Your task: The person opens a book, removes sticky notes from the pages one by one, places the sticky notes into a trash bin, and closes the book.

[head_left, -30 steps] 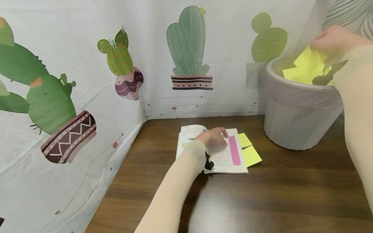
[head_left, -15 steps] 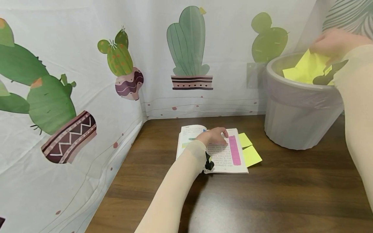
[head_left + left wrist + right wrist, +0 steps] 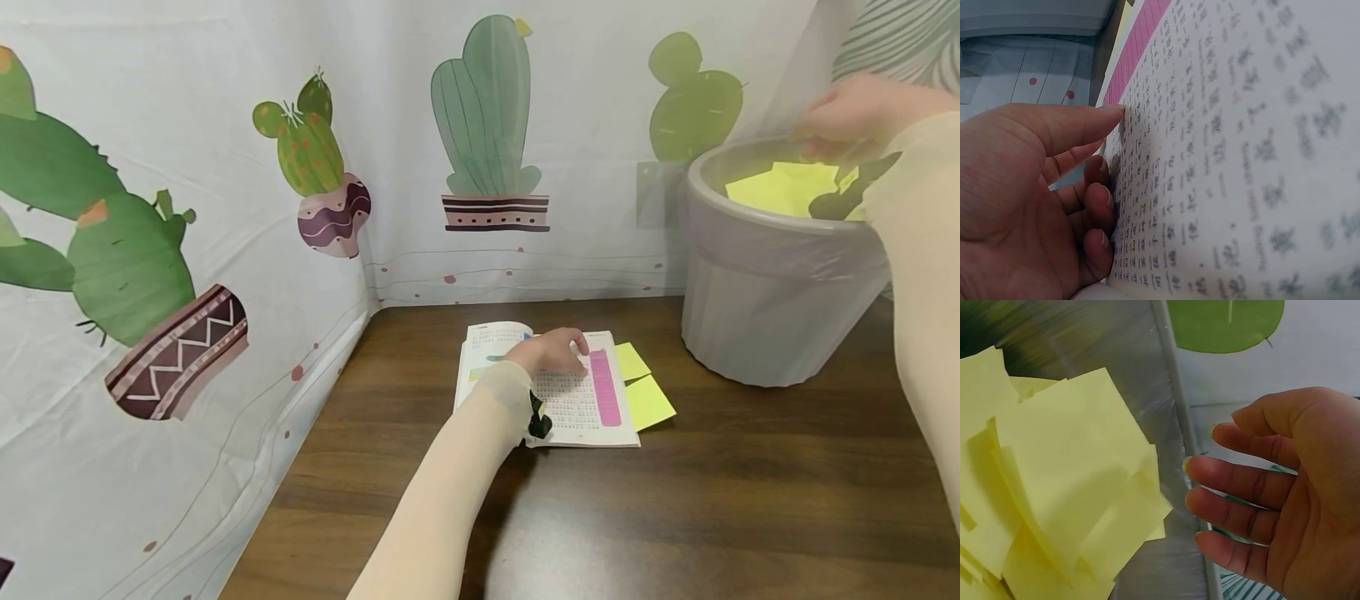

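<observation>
An open book (image 3: 581,408) with printed pages and a pink strip lies on the table. My left hand (image 3: 551,352) rests on its right-hand page; in the left wrist view the loosely bent fingertips (image 3: 1099,200) press against the paper. Two yellow sticky notes (image 3: 649,403) show beside the book's right edge. Above the rim of a grey bin (image 3: 780,300) is my right hand (image 3: 862,112), its fingers apart and nothing between them. Several yellow sticky notes (image 3: 1072,450) are heaped inside the bin, just to the left of those fingers in the right wrist view.
The brown wooden table (image 3: 675,500) reaches back to a white cloth backdrop (image 3: 585,83) printed with cacti. A thin clear plastic liner (image 3: 795,254) is folded over the bin's rim. A black camera strap (image 3: 537,417) sits at the left wrist.
My right hand has let go of a yellow sticky note, which dropped onto the others in the bin. The left hand stays where it was on the book.
</observation>
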The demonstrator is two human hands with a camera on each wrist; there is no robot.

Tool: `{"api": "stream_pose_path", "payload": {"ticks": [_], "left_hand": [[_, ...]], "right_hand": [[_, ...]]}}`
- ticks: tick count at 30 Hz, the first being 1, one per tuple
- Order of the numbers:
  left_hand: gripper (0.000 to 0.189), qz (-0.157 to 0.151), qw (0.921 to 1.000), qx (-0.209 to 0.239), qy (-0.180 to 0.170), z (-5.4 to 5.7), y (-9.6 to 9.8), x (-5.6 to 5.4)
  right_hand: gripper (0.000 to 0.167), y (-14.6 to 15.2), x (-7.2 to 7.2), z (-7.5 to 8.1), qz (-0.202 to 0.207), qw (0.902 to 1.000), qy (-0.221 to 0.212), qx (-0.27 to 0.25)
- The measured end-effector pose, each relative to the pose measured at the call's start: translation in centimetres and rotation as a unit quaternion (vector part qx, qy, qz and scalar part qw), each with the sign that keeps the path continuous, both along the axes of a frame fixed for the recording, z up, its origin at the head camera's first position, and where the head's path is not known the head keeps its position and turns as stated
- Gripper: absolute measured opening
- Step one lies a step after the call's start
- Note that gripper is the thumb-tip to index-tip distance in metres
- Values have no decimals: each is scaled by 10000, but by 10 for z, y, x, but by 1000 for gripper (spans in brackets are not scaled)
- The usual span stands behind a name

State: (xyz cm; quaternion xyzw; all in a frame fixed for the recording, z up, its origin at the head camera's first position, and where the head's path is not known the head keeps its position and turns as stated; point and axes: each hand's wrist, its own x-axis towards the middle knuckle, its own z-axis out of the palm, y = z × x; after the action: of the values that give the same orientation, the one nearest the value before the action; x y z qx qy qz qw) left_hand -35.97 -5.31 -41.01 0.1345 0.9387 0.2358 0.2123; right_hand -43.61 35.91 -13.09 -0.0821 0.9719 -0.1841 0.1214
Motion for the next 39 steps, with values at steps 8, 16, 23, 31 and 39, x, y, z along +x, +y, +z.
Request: {"api": "stream_pose_path", "payload": {"ticks": [8,16,23,31,39], "left_hand": [[28,4,9999,54,-102,2,1,-2],[28,69,9998,-26,-181,1,3,-3],[27,-51,10000,34,71,-1,0,-2],[28,-83,9997,-65,229,-2,-1,-1],[29,10,9999,-51,94,0,-2,-2]], "right_hand": [[60,-4,2,21,191,9977,505,412],[65,-14,10,37,386,9963,618,466],[65,-38,25,46,559,9951,760,292],[55,-72,38,59,995,9836,1290,777],[53,-106,57,52,1466,9707,1529,1131]]}}
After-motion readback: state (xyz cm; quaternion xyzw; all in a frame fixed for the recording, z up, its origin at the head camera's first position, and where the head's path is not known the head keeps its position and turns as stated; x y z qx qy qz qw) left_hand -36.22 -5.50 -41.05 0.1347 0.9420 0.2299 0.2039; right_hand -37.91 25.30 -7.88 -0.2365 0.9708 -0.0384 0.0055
